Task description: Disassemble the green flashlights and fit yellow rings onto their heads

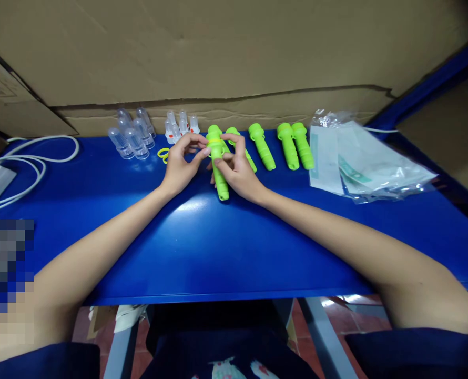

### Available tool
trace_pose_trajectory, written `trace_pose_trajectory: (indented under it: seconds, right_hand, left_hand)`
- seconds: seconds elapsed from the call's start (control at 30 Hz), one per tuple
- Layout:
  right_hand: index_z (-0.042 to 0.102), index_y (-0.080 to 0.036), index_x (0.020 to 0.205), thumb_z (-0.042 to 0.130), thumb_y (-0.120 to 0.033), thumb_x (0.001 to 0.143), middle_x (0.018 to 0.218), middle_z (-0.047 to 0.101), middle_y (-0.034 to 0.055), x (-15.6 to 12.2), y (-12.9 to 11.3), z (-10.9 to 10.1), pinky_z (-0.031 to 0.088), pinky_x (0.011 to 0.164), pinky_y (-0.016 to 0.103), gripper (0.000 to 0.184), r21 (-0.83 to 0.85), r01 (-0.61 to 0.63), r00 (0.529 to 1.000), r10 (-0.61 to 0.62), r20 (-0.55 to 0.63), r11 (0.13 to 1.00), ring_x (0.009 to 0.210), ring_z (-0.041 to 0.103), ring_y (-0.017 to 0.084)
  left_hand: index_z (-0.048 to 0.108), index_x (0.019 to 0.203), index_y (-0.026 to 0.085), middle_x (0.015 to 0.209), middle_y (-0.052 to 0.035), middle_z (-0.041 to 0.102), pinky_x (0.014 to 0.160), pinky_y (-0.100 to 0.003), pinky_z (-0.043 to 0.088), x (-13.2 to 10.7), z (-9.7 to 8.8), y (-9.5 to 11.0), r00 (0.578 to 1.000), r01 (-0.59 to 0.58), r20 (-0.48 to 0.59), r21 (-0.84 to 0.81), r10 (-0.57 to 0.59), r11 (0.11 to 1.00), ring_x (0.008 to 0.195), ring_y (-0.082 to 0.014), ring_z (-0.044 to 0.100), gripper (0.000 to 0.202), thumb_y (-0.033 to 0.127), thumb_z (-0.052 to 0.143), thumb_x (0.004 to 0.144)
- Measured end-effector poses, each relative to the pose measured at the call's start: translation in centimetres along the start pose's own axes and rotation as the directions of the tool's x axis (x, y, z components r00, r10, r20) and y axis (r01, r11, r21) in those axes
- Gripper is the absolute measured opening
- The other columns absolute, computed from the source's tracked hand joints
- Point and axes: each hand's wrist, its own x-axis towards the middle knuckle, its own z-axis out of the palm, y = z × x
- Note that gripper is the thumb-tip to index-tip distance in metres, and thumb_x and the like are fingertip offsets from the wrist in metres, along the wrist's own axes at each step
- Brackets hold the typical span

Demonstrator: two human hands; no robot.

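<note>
A bright green plastic flashlight body (219,173) stands tilted over the blue table (202,247). My right hand (237,168) is wrapped round its barrel. My left hand (181,163) pinches a yellow ring near its wide head. Another green body (245,150) lies just behind my right hand. A loose yellow ring (163,155) lies on the table left of my left hand.
Three more green bodies (262,146) (288,146) (303,145) lie in a row to the right. Clear plastic caps (131,138) and small clear parts (181,126) stand at the back left. Clear bags (360,163) lie at right. White cables (29,163) at left. Cardboard (218,52) behind.
</note>
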Motion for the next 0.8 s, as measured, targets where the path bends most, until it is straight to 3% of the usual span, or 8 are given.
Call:
trace_pose_trajectory:
  seconds: [0.17, 0.57, 0.8]
  right_hand:
    - [0.028, -0.031, 0.13, 0.077, -0.058, 0.095, 0.084, 0.06, -0.007, 0.1, 0.3, 0.3, 0.066, 0.066, 0.035, 0.066, -0.046, 0.035, 0.998, -0.037, -0.044, 0.998, 0.066, 0.068, 0.015]
    - [0.028, -0.031, 0.121, 0.075, -0.056, 0.098, 0.081, 0.056, -0.0092, 0.0, 0.0, 0.3, 0.062, 0.064, 0.032, 0.058, -0.086, 0.033, 0.998, -0.038, -0.055, 0.996, 0.063, 0.063, 0.013]
    - [0.029, -0.031, 0.126, 0.072, -0.054, 0.101, 0.078, 0.051, -0.0098, -0.1, -0.5, 0.3, 0.056, 0.058, 0.028, 0.055, -0.125, 0.059, 0.998, -0.063, -0.032, 0.99, 0.06, 0.056, 0.012]
  left_hand:
    - [0.077, 0.103, 0.022, 0.096, -0.0023, 0.08, 0.08, -0.027, 0.054, 0.2, -0.3, 0.7, 1.0, -0.01, -0.002, 0.106, 0.01, 0.994, 0.088, -0.0136, 0.074, 0.039, 0.061, 0.075, 0.096]
    - [0.075, 0.098, 0.022, 0.093, -0.0019, 0.079, 0.074, -0.028, 0.05, 0.3, -0.1, 1.1, 1.0, 0.006, 0.006, 0.116, -0.007, 0.993, 0.084, -0.0135, 0.071, 0.048, 0.07, 0.071, 0.095]
    - [0.076, 0.105, 0.022, 0.099, -0.0032, 0.079, 0.075, -0.027, 0.051, 0.2, -0.1, 1.3, 0.999, -0.05, 0.012, 0.101, 0.049, 0.994, 0.087, -0.0133, 0.072, 0.038, 0.059, 0.073, 0.098]
